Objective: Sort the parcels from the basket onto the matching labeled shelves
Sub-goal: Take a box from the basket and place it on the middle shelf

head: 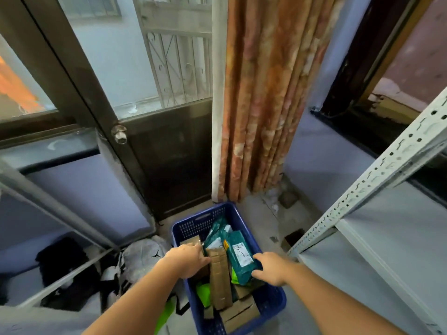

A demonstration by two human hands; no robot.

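Floor basket (193,228), both grips inside.

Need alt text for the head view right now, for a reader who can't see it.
Both hands reach into a blue basket of parcels on the floor: the left hand among the cardboard boxes, the right hand on a teal mailer. A white metal shelf stands to the right, a dark door and an orange curtain behind.
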